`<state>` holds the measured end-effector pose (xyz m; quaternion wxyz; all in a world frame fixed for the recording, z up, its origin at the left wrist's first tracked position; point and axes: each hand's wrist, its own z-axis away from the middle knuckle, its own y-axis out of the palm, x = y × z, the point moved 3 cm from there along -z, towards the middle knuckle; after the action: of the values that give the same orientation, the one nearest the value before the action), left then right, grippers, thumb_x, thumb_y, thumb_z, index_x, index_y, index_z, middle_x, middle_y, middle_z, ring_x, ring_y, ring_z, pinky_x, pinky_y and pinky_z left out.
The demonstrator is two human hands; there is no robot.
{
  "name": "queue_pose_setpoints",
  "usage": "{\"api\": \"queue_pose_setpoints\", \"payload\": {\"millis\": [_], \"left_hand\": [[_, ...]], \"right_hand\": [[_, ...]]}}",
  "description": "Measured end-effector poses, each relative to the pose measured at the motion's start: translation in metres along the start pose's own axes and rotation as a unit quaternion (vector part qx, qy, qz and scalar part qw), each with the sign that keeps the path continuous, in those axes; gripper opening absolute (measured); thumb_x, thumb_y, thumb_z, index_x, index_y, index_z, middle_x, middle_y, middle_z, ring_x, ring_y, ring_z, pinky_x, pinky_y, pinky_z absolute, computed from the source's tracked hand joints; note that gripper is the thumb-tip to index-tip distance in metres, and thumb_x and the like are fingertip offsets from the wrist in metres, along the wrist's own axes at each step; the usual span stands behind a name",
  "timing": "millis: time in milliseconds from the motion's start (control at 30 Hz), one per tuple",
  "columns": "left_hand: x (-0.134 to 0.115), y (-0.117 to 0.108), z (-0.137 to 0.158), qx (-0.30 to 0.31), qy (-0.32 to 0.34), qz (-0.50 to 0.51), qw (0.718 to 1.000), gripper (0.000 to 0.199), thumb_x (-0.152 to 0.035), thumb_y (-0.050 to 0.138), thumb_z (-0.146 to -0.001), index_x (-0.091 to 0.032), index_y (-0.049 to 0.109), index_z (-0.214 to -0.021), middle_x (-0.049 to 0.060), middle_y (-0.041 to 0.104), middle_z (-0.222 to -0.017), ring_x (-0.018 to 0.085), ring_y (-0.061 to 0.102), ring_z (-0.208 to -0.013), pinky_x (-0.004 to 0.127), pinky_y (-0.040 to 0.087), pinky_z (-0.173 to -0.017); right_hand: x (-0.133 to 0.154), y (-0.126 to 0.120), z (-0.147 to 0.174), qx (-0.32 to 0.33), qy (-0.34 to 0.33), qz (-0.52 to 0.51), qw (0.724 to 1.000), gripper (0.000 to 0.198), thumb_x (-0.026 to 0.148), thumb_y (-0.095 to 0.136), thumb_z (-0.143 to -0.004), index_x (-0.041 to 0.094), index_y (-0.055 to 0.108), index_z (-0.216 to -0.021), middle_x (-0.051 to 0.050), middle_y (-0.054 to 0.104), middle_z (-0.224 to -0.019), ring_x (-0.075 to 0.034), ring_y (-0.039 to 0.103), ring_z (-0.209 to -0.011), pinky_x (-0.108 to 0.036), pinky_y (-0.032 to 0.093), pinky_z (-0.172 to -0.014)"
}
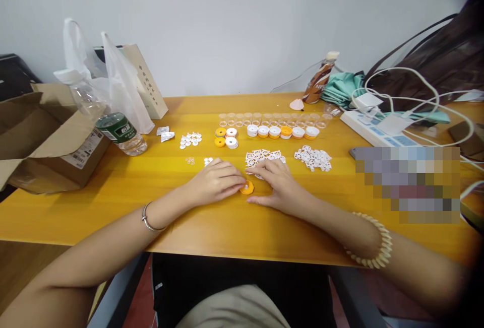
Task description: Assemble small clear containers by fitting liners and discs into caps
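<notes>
A small round orange disc [248,188] with a pale centre lies on the table in front of me. My left hand [219,183] has its fingers pressed together at the disc's left edge; whether a tiny part is also between them is hidden. Around the disc's right side curves my right hand [283,187], thumb and fingers apart, with nothing visible between them. Just behind its fingers is a pile of white cut-out plastic pieces [260,156]. Several small white parts [208,160] lie behind my left hand.
Rows of clear cups [272,119] and white-and-orange round pieces [286,131] stand farther back. White discs [191,139] and a second white pile [313,158] lie beside them. A water bottle [121,131] and cardboard box [56,146] are left; a power strip [378,129] is right.
</notes>
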<state>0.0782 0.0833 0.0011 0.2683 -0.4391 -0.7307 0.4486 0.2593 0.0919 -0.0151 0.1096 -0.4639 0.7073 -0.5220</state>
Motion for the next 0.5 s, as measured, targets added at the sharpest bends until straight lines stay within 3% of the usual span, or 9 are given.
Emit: {"api": "queue_pose_setpoints", "payload": {"millis": [67, 267, 500], "left_hand": [[0.000, 0.000, 0.003, 0.014, -0.021, 0.019, 1.000, 0.019, -0.025, 0.047, -0.090, -0.017, 0.060, -0.100, 0.004, 0.067, -0.093, 0.014, 0.057, -0.084, 0.028, 0.039, -0.071], [-0.007, 0.000, 0.012, 0.019, -0.010, -0.010, 1.000, 0.020, -0.023, 0.047, -0.089, -0.015, 0.061, -0.101, 0.007, 0.067, -0.096, 0.017, 0.059, -0.087, 0.030, 0.045, -0.077], [-0.012, -0.001, 0.013, 0.000, -0.008, -0.043, 0.999, 0.018, -0.022, 0.048, -0.088, -0.015, 0.061, -0.099, 0.006, 0.067, -0.096, 0.016, 0.061, -0.085, 0.030, 0.049, -0.076]], "right_hand": [[0.001, -0.004, 0.000, -0.007, 0.007, -0.006, 1.000, 0.054, 0.044, 0.070, -0.069, 0.022, 0.051, -0.114, -0.009, 0.056, -0.110, -0.026, 0.047, -0.103, -0.041, 0.038, -0.087], [0.007, -0.005, 0.005, 0.017, 0.001, -0.022, 1.000, 0.030, 0.030, 0.065, -0.076, 0.023, 0.053, -0.102, -0.005, 0.061, -0.102, -0.023, 0.049, -0.101, -0.038, 0.037, -0.087], [0.007, 0.005, 0.012, 0.001, -0.017, -0.007, 1.000, 0.023, 0.029, 0.058, -0.082, 0.021, 0.054, -0.102, -0.006, 0.063, -0.104, -0.021, 0.051, -0.101, -0.037, 0.037, -0.088]]}}
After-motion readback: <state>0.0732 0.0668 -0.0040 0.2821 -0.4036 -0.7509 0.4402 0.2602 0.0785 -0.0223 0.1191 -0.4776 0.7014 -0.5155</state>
